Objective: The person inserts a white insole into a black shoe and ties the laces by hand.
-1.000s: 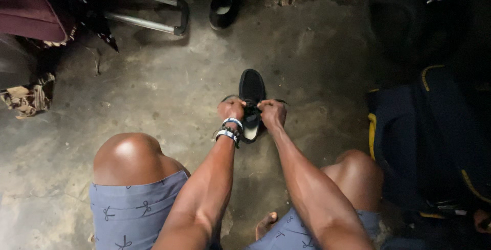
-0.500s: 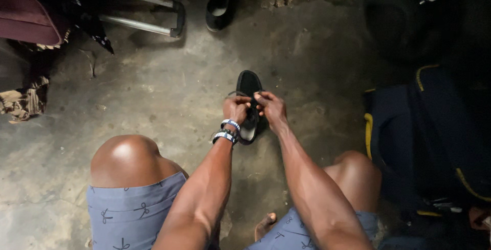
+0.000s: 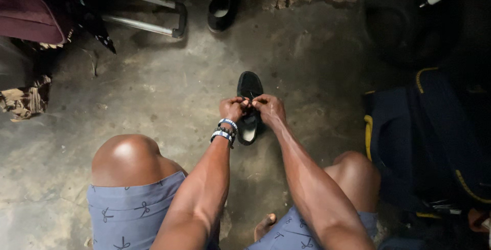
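**Both hands closed at the laces of a black shoe, centre of frame**

Scanning from the left edge, I see a rounded maroon fabric object (image 3: 23, 17) in the upper left, and below it a crumpled patterned cloth (image 3: 23, 101), brown and cream, lying on the floor. Two smooth metal tubes joined by a dark grip form a handle (image 3: 146, 17) along the top. The concrete floor (image 3: 153, 91) is rough, mottled grey and stained.

At lower left, my left knee (image 3: 128, 158) shows bare and glossy above grey-blue shorts (image 3: 130, 214) printed with small dark motifs.

My left hand (image 3: 232, 108) sits at frame centre, fingers curled shut and pinching at the lacing of the black shoe (image 3: 249, 89). Banded bracelets (image 3: 224, 130) circle that wrist. The shoe lies on the floor at centre, toe pointing to the top of the frame, matte dark upper, pale lining visible at the heel opening. My right hand (image 3: 268, 108) touches the left over the shoe, fingers likewise closed on the lacing; the lace itself is too small to resolve.

A second dark shoe (image 3: 221, 8) lies at top centre, well apart from the first.

At right, a navy fabric bag (image 3: 424, 142) with yellow piping fills the edge.
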